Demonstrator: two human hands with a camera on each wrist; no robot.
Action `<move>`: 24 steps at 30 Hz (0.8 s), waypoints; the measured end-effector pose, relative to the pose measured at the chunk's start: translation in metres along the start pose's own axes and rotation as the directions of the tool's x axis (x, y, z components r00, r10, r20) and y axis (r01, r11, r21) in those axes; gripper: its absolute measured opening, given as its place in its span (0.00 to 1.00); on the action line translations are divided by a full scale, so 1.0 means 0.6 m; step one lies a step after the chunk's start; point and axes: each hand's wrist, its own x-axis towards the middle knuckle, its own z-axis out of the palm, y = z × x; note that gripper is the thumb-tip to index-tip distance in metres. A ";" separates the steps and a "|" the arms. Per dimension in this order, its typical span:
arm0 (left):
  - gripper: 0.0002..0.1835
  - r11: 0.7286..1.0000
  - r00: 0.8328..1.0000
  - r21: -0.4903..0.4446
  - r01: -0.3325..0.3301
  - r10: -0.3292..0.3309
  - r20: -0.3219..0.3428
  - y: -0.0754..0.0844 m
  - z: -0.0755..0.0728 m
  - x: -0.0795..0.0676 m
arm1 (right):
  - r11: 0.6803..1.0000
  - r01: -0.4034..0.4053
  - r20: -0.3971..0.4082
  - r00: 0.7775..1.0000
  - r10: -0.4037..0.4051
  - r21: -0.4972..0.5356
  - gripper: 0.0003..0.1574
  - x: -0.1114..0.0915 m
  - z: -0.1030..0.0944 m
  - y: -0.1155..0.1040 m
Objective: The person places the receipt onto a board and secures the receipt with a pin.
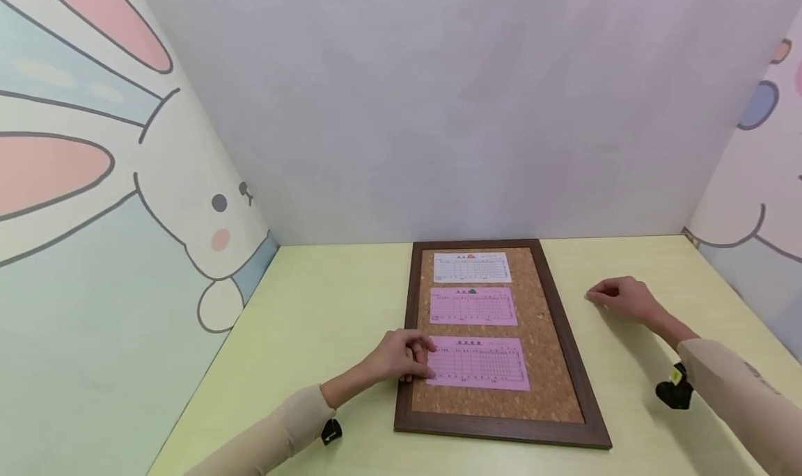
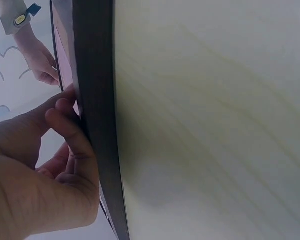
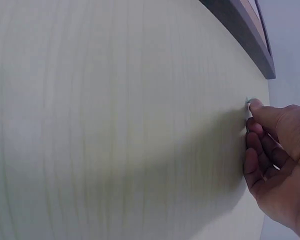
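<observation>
A cork board (image 1: pixel 551 365) in a dark brown frame lies on the table. Three printed slips are spaced down it: a white slip (image 1: pixel 473 268) at the far end, a pink slip (image 1: pixel 473 306) in the middle and another pink slip (image 1: pixel 479 363) nearest me. My left hand (image 1: pixel 404 356) reaches over the left frame, thumb and index fingertip pressing the nearest slip's left edge; the other fingers are bent. To the right of the board, my right hand (image 1: pixel 626 300) pinches a small pale pin (image 3: pixel 249 101) just at the tabletop. Fingers partly hide the pin.
An orange pin head (image 1: pixel 470 256) shows on the white slip and a green one (image 1: pixel 473 291) on the middle slip. The pale yellow table (image 1: pixel 338 288) meets a plain grey wall (image 1: pixel 438 114) behind. Side walls carry cartoon drawings, including a rabbit (image 1: pixel 182 197).
</observation>
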 end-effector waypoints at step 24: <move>0.16 1.000 1.000 -0.004 -0.015 0.015 0.011 0.003 -0.003 -0.001 | 0.994 0.078 -0.053 0.995 -0.082 -0.074 0.14 -0.018 -0.013 0.010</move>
